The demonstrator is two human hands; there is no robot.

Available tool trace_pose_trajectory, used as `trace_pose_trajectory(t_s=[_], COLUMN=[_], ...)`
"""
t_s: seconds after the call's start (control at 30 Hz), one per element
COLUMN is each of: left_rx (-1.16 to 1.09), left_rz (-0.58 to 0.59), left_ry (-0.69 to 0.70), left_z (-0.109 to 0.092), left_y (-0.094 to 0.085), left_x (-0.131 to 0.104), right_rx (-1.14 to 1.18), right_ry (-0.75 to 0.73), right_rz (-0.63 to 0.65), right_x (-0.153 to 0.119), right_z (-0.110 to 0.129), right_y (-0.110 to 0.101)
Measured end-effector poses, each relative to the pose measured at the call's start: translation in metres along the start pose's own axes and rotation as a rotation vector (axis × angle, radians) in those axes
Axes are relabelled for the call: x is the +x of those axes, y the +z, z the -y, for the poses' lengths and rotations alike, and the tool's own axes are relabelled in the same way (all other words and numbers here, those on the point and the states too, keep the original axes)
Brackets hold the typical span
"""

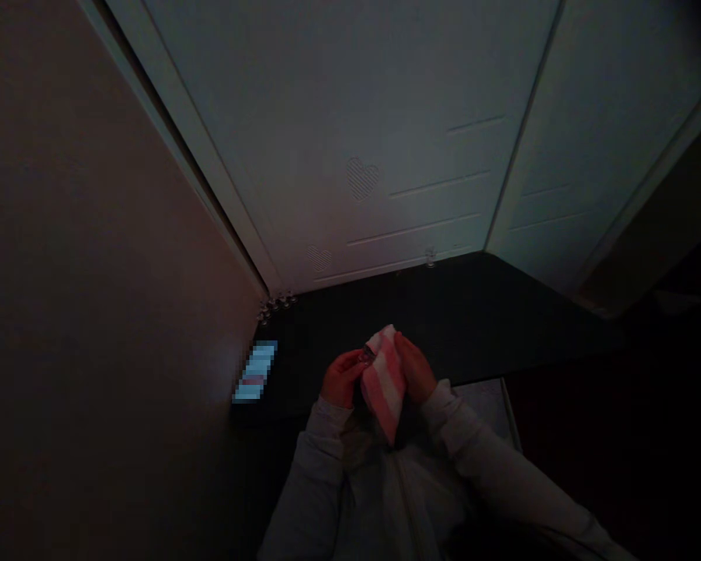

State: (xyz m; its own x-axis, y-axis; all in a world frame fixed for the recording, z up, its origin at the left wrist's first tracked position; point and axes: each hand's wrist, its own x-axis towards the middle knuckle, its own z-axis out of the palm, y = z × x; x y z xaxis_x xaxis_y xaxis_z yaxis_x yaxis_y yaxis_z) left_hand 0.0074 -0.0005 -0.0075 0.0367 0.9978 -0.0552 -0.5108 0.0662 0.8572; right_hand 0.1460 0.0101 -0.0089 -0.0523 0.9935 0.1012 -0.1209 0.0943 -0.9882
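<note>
A pink and white striped cloth (pixel 384 386) hangs between my two hands, above the near edge of a dark tabletop (pixel 444 312). My right hand (pixel 417 370) is closed on the cloth's right side near its top. On the other side, my left hand (pixel 343 379) pinches a small, shiny clear object (pixel 367 356) that touches the cloth's upper left edge. The dim light hides the object's exact shape.
Several small clear objects (pixel 277 302) cluster at the table's back left corner, and a similar one (pixel 431 257) stands at the back edge. A lit, pixelated screen (pixel 255 372) lies at the left. White panels (pixel 350 117) rise behind.
</note>
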Motion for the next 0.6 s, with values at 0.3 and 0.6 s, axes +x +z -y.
trace_pose_trajectory(t_s=[0.3,0.6], left_rx=[0.16,0.18], left_rz=[0.005,-0.018], left_ry=[0.017,0.061], left_z=[0.0053,0.0053], left_y=[-0.006,-0.0054], left_x=[0.0015,0.0023], right_rx=[0.157,-0.102], right_ry=[-0.027,-0.096], right_rz=[0.148,0.167], right_x=[-0.006,-0.0074], right_z=[0.0051,0.0057], right_y=[0.0085,0.0086])
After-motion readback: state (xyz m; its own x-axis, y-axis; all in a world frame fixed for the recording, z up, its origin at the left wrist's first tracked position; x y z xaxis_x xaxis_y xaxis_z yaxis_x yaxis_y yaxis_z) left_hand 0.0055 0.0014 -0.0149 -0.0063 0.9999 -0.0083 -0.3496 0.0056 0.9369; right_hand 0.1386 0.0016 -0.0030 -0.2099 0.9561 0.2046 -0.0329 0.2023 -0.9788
